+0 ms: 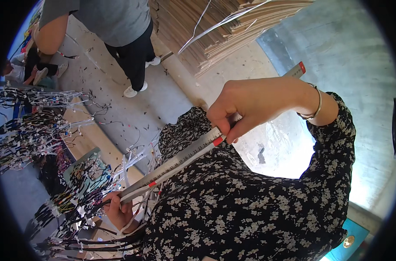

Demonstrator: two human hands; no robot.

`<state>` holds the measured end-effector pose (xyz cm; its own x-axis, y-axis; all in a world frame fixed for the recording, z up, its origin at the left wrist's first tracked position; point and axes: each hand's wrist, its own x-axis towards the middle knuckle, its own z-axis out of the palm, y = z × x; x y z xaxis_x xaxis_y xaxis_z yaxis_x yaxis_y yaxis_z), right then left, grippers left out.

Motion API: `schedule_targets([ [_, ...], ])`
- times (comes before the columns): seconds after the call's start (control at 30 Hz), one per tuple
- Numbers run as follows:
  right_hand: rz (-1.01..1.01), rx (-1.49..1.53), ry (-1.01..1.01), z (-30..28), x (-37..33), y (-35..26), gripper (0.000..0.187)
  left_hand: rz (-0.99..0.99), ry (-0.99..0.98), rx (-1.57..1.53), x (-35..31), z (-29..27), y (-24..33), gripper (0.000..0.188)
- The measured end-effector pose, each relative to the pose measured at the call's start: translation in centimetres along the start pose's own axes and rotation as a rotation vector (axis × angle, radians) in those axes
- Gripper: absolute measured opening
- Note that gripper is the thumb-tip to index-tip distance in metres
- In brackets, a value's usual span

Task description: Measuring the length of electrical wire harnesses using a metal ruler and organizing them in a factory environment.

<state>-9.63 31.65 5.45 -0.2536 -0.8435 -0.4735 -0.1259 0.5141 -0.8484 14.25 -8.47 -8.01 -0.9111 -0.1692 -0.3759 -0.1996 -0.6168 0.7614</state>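
A long metal ruler (185,155) stretches on a slant across the front of my black floral clothing. Along its lower edge lies a light grey cable (185,166) with red bands around it. My left hand (120,214) is closed around the near-left end of the ruler and cable, beside dark wires. Farther up, my right hand (246,106), with a bracelet at the wrist, pinches the ruler and the cable between thumb and fingers. The ruler's red-tipped end sticks out beyond that wrist. My right fingers partly hide the cable's end.
Several bundles of black and white wires (37,141) with small connectors fill the left side. A person (115,26) in a grey top stands at the upper left; another sits farther left. Flat cardboard (226,32) is stacked at the top. A blue-green box (350,239) stands lower right.
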Motion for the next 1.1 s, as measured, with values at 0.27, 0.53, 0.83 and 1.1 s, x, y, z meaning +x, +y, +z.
schedule_targets([
  [0.27,-0.104,-0.029,0.039,0.3,-0.1,-0.2,0.014,0.049,0.011,-0.015,-0.2,0.0,0.1,0.017],
  [0.53,-0.163,-0.044,0.021,0.4,-0.6,-0.5,0.012,0.008,0.043,-0.016,-0.4,-0.4,0.3,0.021],
  [0.83,-0.235,-0.108,0.043,0.9,-1.4,-2.4,0.014,0.055,0.038,-0.061,-0.6,-0.3,0.4,0.022],
  [1.1,-0.257,-0.123,0.070,1.1,-1.6,-2.8,0.015,0.087,0.011,-0.006,-0.6,-0.4,0.5,0.023],
])
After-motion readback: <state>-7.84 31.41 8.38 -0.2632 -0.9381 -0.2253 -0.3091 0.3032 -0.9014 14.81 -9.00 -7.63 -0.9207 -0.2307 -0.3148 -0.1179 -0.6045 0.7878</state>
